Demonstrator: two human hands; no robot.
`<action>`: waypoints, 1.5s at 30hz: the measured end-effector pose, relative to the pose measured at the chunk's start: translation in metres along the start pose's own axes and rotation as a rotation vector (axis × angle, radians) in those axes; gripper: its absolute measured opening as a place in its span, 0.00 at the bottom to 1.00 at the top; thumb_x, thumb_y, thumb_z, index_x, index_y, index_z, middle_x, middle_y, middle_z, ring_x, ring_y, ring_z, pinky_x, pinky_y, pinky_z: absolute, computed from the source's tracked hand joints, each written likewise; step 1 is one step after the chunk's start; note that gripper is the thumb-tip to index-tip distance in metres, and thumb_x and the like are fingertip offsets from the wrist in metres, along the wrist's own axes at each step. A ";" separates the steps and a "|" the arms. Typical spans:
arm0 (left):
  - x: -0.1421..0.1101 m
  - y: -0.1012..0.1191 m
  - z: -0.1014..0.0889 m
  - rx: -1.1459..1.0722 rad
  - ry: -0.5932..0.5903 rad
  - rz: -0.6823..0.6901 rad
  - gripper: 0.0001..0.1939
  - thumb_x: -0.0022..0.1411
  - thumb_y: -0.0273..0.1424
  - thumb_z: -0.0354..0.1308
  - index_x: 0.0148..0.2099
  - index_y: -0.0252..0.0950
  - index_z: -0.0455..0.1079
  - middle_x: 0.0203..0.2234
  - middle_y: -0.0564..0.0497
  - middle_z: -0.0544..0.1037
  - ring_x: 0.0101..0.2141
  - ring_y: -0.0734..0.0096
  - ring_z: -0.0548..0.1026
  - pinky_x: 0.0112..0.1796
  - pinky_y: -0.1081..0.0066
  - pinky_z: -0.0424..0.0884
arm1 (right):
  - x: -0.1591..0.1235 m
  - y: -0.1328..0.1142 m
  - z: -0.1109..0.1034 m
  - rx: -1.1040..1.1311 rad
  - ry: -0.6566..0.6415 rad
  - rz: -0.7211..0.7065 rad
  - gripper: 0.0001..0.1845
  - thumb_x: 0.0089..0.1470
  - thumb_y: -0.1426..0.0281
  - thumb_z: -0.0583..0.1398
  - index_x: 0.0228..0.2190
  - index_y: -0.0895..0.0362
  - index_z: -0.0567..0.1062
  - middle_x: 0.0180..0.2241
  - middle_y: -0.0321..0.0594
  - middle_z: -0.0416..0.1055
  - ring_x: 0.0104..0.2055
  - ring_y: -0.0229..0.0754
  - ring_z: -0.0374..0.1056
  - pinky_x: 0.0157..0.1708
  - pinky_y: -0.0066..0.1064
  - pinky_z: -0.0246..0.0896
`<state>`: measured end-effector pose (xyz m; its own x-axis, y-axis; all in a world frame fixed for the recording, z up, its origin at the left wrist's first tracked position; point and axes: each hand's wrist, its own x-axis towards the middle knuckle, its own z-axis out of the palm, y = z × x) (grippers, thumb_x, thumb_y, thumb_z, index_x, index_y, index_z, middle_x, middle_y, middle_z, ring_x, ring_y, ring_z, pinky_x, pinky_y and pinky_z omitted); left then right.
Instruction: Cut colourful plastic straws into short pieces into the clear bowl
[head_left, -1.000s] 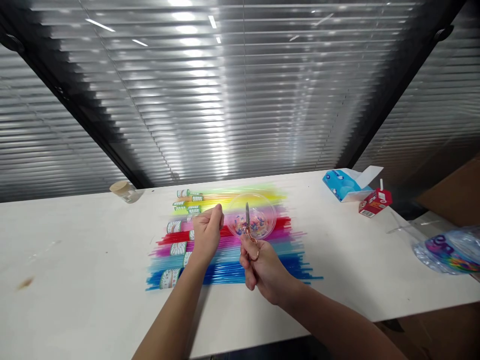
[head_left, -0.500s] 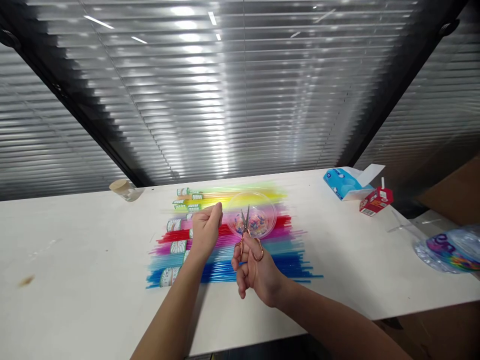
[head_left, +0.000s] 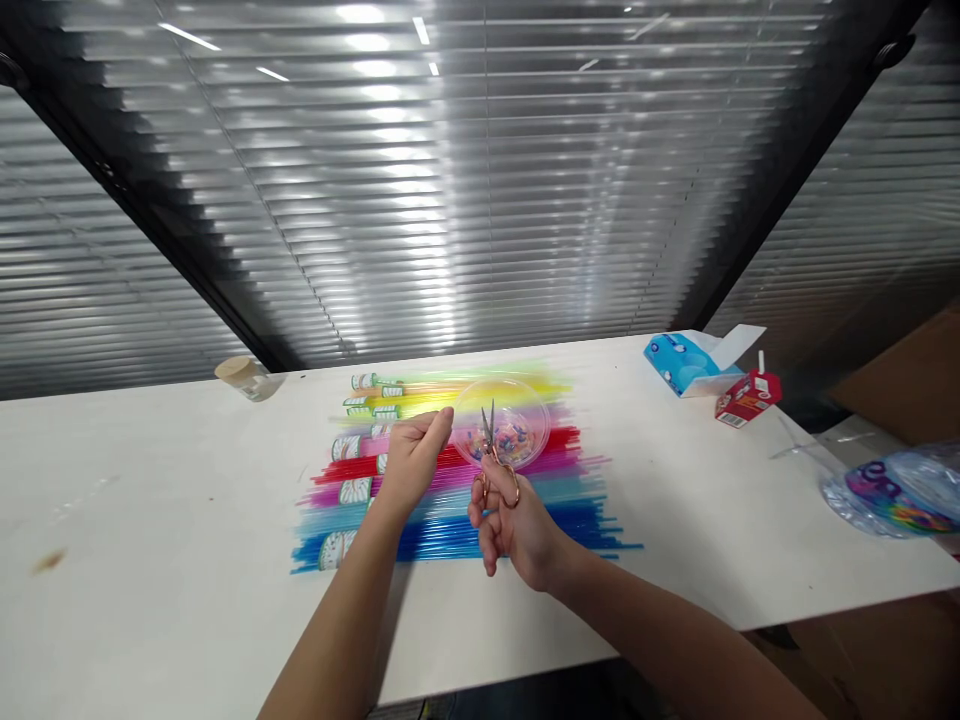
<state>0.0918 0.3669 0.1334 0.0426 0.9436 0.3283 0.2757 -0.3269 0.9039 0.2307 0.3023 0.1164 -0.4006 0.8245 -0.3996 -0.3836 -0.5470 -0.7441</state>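
My right hand [head_left: 517,525] holds a pair of scissors [head_left: 490,440] with rose-gold handles, its blades slightly parted and pointing away from me. Beside the blades, on the left, my left hand [head_left: 412,455] is closed with the thumb on top; whatever it pinches is too small to make out. Below and behind both hands lie bundles of coloured plastic straws [head_left: 450,537], running from blue at the front through red to yellow and green. On the straws rests a clear round bowl [head_left: 546,440] holding many small multicoloured pieces.
A corked glass jar [head_left: 246,377] stands at the back left. To the right are a blue tissue box [head_left: 679,362], a red carton [head_left: 747,398] and a crumpled clear plastic bag [head_left: 892,495]. Window blinds [head_left: 420,200] rise behind the white table [head_left: 172,530].
My left hand has shifted slightly right, towards the scissors. The scissor blades have drawn closer together, and the scissors have moved slightly up in view.
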 end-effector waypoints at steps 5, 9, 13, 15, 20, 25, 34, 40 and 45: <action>0.000 -0.001 -0.001 -0.009 -0.012 -0.009 0.26 0.64 0.41 0.51 0.17 0.37 0.50 0.13 0.57 0.54 0.18 0.78 0.52 0.23 0.71 0.50 | 0.000 0.000 0.000 -0.002 0.012 -0.004 0.34 0.45 0.36 0.57 0.24 0.56 0.64 0.19 0.29 0.66 0.08 0.32 0.58 0.06 0.25 0.53; 0.000 0.000 -0.001 -0.009 -0.003 -0.019 0.26 0.64 0.41 0.51 0.17 0.37 0.50 0.13 0.57 0.54 0.19 0.78 0.51 0.23 0.71 0.49 | -0.002 -0.001 0.003 -0.010 0.032 -0.017 0.35 0.43 0.36 0.60 0.23 0.56 0.63 0.17 0.28 0.66 0.07 0.31 0.57 0.05 0.24 0.50; 0.000 0.001 0.002 0.015 0.017 -0.016 0.26 0.64 0.42 0.51 0.17 0.37 0.51 0.13 0.57 0.54 0.19 0.78 0.52 0.23 0.71 0.50 | -0.003 -0.001 0.006 -0.009 0.055 -0.022 0.34 0.43 0.37 0.60 0.23 0.56 0.62 0.17 0.27 0.65 0.06 0.30 0.55 0.05 0.24 0.48; 0.000 0.001 0.004 0.030 0.029 -0.014 0.27 0.64 0.42 0.50 0.17 0.37 0.51 0.13 0.57 0.54 0.19 0.78 0.52 0.23 0.71 0.50 | -0.003 -0.001 0.007 -0.002 0.063 -0.023 0.34 0.43 0.37 0.61 0.23 0.56 0.62 0.16 0.26 0.64 0.06 0.29 0.54 0.05 0.23 0.47; 0.001 0.000 0.006 0.058 0.048 -0.022 0.27 0.65 0.42 0.50 0.17 0.37 0.50 0.13 0.57 0.54 0.18 0.78 0.52 0.23 0.71 0.50 | -0.005 -0.001 0.009 0.018 0.079 -0.014 0.33 0.44 0.39 0.62 0.23 0.55 0.61 0.15 0.25 0.63 0.06 0.28 0.52 0.06 0.24 0.48; 0.002 -0.002 0.005 0.077 0.026 -0.036 0.27 0.65 0.42 0.49 0.17 0.37 0.50 0.12 0.57 0.54 0.18 0.78 0.53 0.23 0.70 0.50 | -0.006 -0.002 0.010 0.036 0.095 -0.001 0.33 0.43 0.39 0.63 0.23 0.55 0.61 0.15 0.24 0.62 0.06 0.26 0.48 0.07 0.24 0.50; 0.002 -0.006 0.005 0.059 0.021 -0.043 0.27 0.66 0.42 0.49 0.17 0.37 0.52 0.12 0.57 0.55 0.18 0.78 0.53 0.23 0.70 0.51 | -0.006 0.002 0.009 0.069 0.093 -0.003 0.32 0.42 0.43 0.66 0.21 0.55 0.60 0.14 0.23 0.61 0.07 0.25 0.45 0.07 0.23 0.50; 0.001 -0.007 0.006 0.019 0.073 -0.052 0.27 0.66 0.41 0.49 0.17 0.37 0.51 0.13 0.57 0.55 0.18 0.78 0.54 0.23 0.71 0.52 | -0.006 -0.001 0.006 0.152 0.035 0.111 0.28 0.53 0.42 0.56 0.26 0.55 0.64 0.19 0.26 0.63 0.08 0.28 0.49 0.07 0.25 0.53; 0.000 -0.007 0.007 0.034 0.056 -0.044 0.26 0.66 0.42 0.49 0.18 0.37 0.52 0.13 0.57 0.55 0.18 0.78 0.53 0.23 0.71 0.51 | -0.005 0.000 0.005 0.099 -0.024 0.067 0.25 0.59 0.48 0.51 0.25 0.56 0.64 0.21 0.28 0.63 0.08 0.29 0.51 0.06 0.25 0.52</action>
<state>0.0963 0.3696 0.1256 -0.0244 0.9523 0.3041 0.3085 -0.2822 0.9084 0.2287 0.2976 0.1210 -0.4473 0.7828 -0.4326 -0.4352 -0.6130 -0.6594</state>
